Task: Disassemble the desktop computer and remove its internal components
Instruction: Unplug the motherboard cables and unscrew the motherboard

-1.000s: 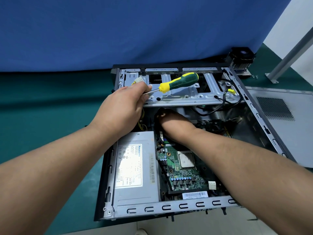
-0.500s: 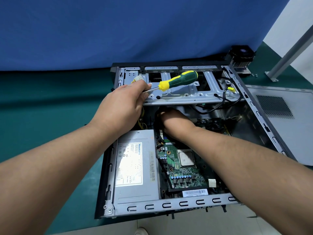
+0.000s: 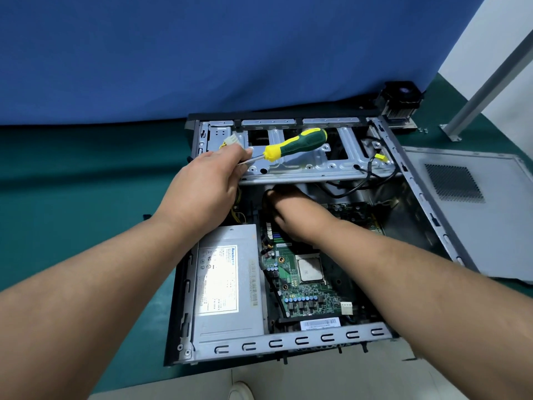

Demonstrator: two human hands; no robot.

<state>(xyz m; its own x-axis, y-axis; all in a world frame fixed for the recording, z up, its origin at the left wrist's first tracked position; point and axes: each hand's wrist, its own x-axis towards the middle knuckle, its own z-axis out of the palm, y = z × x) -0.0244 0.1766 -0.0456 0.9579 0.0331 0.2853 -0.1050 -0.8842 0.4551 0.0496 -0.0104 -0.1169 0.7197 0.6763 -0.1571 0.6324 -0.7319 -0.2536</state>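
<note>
An open desktop case point(image 3: 288, 340) lies on its side on a green mat. Inside sit a grey power supply point(image 3: 227, 284) at the left and a green motherboard point(image 3: 305, 295) with a bare CPU point(image 3: 310, 268). My left hand point(image 3: 207, 192) grips the metal shaft of a green-and-yellow screwdriver point(image 3: 297, 144), whose handle lies over the silver drive bay bracket point(image 3: 317, 166). A white power connector point(image 3: 232, 140) pokes out just past my left fingers. My right hand point(image 3: 300, 217) reaches down under the bracket onto the motherboard; its fingertips are hidden in shadow.
The removed grey side panel point(image 3: 467, 215) lies to the right of the case. A black CPU cooler point(image 3: 399, 102) stands behind the case's far right corner, with small screws beside it. A metal post point(image 3: 490, 79) rises at the right. A blue cloth hangs behind.
Both hands stay almost still; the view has shifted slightly, and my right hand has crept a little farther under the bracket.
</note>
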